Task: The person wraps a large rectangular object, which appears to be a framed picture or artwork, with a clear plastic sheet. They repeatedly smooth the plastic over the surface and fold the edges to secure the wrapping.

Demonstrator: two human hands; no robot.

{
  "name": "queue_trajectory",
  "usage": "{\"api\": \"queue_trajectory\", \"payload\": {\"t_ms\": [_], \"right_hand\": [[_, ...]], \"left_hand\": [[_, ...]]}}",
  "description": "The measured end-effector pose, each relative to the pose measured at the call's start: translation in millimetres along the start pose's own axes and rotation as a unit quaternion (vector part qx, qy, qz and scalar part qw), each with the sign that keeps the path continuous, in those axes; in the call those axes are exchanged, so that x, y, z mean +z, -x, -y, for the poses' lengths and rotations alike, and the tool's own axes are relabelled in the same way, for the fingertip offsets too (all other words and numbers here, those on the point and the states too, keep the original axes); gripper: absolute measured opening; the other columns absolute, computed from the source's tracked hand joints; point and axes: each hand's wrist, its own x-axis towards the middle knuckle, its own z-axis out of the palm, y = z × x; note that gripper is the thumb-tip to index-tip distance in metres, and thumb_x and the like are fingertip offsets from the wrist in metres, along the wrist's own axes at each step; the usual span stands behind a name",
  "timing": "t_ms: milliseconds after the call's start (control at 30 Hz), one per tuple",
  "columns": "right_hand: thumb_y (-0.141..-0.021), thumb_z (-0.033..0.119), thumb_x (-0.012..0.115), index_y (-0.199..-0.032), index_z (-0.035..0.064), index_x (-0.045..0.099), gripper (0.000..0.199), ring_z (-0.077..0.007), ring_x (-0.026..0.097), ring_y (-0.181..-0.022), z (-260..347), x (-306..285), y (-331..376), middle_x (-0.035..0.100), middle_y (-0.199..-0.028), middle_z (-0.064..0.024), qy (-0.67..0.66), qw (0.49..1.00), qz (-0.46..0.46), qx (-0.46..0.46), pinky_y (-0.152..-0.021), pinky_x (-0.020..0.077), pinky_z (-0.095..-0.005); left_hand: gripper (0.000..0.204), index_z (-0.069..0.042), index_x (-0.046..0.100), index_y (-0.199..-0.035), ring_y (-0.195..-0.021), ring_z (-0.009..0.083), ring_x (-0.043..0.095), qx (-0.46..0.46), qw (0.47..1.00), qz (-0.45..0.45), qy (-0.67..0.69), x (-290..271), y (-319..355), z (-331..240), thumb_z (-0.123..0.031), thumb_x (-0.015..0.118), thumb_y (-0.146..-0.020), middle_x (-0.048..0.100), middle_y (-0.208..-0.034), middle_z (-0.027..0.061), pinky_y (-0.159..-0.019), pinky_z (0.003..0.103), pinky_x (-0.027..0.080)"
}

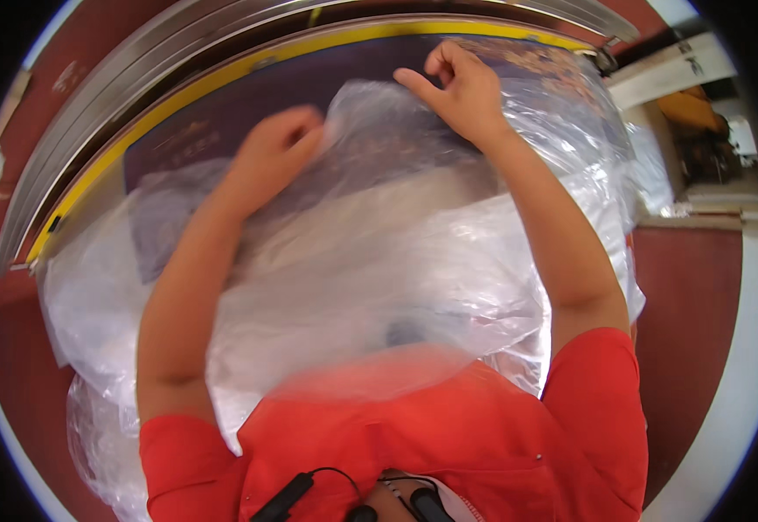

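A large crumpled sheet of clear plastic film (379,261) spreads in front of me, with one part raised toward my chest and blurred. My left hand (279,152), smeared by motion, has its fingers curled and its thumb closed toward them at the edge of the film. To its right and a little farther off is my right hand (464,91). Its thumb stretches out to the left, apart from the curled forefinger, with nothing visible between them. Under the film lies a dark printed panel (196,139), with a brownish pattern at its far right.
A yellow edge strip (266,59) runs along the far side, with curved grey metal rails (92,113) beyond it. Reddish floor (692,304) shows on both sides. At the right stand a whitish frame (674,70) and an opening with an orange-brown thing (690,111) inside.
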Motion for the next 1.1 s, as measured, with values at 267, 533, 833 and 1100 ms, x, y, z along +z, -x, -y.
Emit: {"api": "queue_trajectory", "payload": {"t_ms": [267, 533, 833, 1100], "right_hand": [[-0.074, 0.044, 0.049, -0.110, 0.0067, 0.044, 0.052, -0.0264, 0.035, -0.109, 21, -28, 69, 0.042, -0.114, -0.0138, 0.125, 0.938, 0.159, -0.280, -0.090, 0.0271, -0.0388], [-0.078, 0.051, 0.037, -0.120, 0.0030, 0.034, 0.064, -0.0236, 0.020, -0.121, 12, -21, 24, 0.030, -0.126, -0.0124, 0.296, 0.946, 0.106, -0.079, -0.098, 0.0144, -0.0408], [-0.074, 0.047, 0.047, -0.106, 0.0093, 0.049, 0.050, -0.0271, 0.046, -0.100, -13, -14, -21, 0.048, -0.109, -0.0103, 0.205, 0.944, 0.223, 0.134, -0.081, 0.0379, -0.0382], [-0.075, 0.034, 0.050, -0.084, 0.0067, 0.055, 0.030, -0.0286, 0.053, -0.082, -35, 11, -26, 0.056, -0.085, -0.0136, 0.252, 0.956, -0.003, 0.150, -0.068, 0.0429, -0.0378]], "left_hand": [[0.019, -0.008, 0.042, -0.061, -0.053, 0.0024, 0.027, -0.387, 0.906, -0.093, -0.143, -209, 216, 58, -0.013, 0.051, -0.077, 0.032, -0.056, -0.0072, -0.045, 0.019, 0.022], [0.022, -0.004, 0.041, -0.065, -0.051, 0.0053, 0.025, -0.251, 0.856, -0.276, -0.358, -225, 289, 109, -0.016, 0.050, -0.081, 0.030, -0.054, -0.0044, -0.045, 0.021, 0.024], [0.013, -0.003, 0.047, -0.073, -0.060, 0.0049, 0.033, -0.298, 0.889, -0.306, -0.162, -234, 320, 85, -0.013, 0.053, -0.079, 0.037, -0.064, -0.0054, -0.056, 0.019, 0.030], [0.016, -0.003, 0.053, -0.089, -0.079, 0.0064, 0.045, -0.330, 0.886, -0.326, 0.017, -242, 376, 75, -0.016, 0.051, -0.080, 0.050, -0.083, -0.0026, -0.075, 0.021, 0.035]]}}
